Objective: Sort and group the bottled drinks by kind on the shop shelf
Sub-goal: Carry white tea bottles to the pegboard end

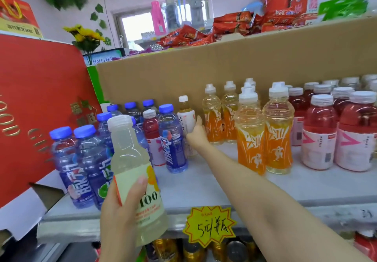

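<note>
A pale bottle (134, 172) is being gripped by the left hand (120, 210) at 7 o'clock. A white bottle (186, 119), centre shelf (204, 182), is being grasped by the right hand (196, 133); it should be lifted straight, sparing neighbours.

The right hand (196, 133) wraps the white-capped tea bottle (186, 119), and its fingers vanish behind the label, so the grip itself stays unseen. The left hand (120, 216) covers the lower label of the pale bottle (134, 172); only "100" reads there. Back-row blue-capped bottles (132, 108) show little but caps. The red bottles (355, 131) run off the right edge. Gold cans (191, 249) under the shelf (306, 192) are cut by the bottom edge. The snack packets (234, 25) up top are blurred, print unreadable.
</note>
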The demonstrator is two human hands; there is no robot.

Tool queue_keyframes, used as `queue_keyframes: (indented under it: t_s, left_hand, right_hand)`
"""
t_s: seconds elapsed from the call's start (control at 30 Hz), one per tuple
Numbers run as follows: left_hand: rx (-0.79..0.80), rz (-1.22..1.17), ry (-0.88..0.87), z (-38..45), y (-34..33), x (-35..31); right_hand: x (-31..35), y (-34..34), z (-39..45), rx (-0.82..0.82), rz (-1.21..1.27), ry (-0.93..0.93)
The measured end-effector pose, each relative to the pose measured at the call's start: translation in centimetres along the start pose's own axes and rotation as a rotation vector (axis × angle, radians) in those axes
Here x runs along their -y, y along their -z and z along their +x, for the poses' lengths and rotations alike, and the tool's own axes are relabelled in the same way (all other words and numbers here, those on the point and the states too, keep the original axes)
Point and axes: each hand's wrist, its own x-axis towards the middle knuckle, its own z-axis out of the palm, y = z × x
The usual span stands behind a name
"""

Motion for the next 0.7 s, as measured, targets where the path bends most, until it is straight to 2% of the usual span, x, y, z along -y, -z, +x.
queue_keyframes:
  t_s: [0.1,0.33,0.47,0.57,0.7]
  left_hand:
    - [0.010,-0.003,-0.007,0.7,0.8,0.4]
    - [0.063,0.002,-0.045,1.0,0.1,0.8]
    - [0.092,-0.011,-0.100,1.2,-1.7,0.5]
    - [0.101,-0.022,-0.127,1.4,-2.9,0.3]
    - [0.122,-0.055,-0.149,0.9,-4.7,0.0]
  right_hand:
    - [-0.7,-0.8,0.8,0.018,0.077,0.017]
    - [-0.2,0.5,-1.3,-0.120,0.094,0.120]
    - [1.8,3.6,-5.8,-0.199,0.048,0.291]
    - [2.7,5.3,-10.2,-0.172,0.057,0.408]
    - [3.7,8.1,-16.9,-0.132,0.297,0.423]
